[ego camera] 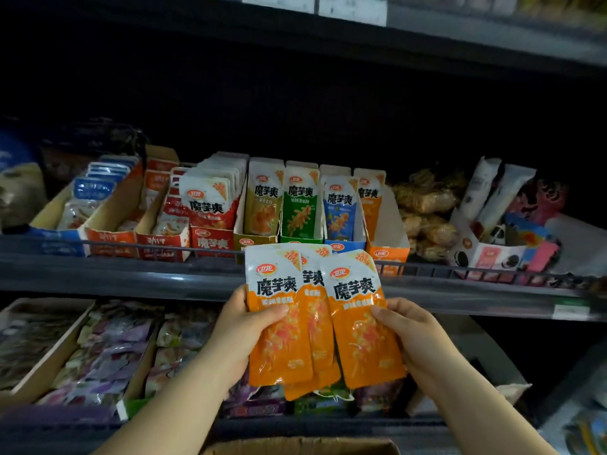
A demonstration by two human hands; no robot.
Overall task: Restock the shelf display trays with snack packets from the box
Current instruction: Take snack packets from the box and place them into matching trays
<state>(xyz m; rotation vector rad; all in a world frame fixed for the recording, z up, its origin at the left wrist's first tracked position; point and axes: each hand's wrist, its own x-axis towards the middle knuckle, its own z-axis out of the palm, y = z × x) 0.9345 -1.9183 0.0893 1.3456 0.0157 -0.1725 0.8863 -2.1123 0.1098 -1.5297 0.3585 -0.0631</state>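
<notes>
Evidently lined up for the near-empty orange tray [389, 254] just above, the fanned packets [361, 339] are pinched by the left hand [243, 326] and right hand [417, 336], thumbs on the fronts, held upright and label-forward before the shelf rail [131, 249], above the box [295, 446].

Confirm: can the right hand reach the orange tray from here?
Probably yes. The right hand, gripping an orange packet, is below and in front of the orange tray; nothing lies between but the low wire rail, and the tray's front looks open.
</notes>
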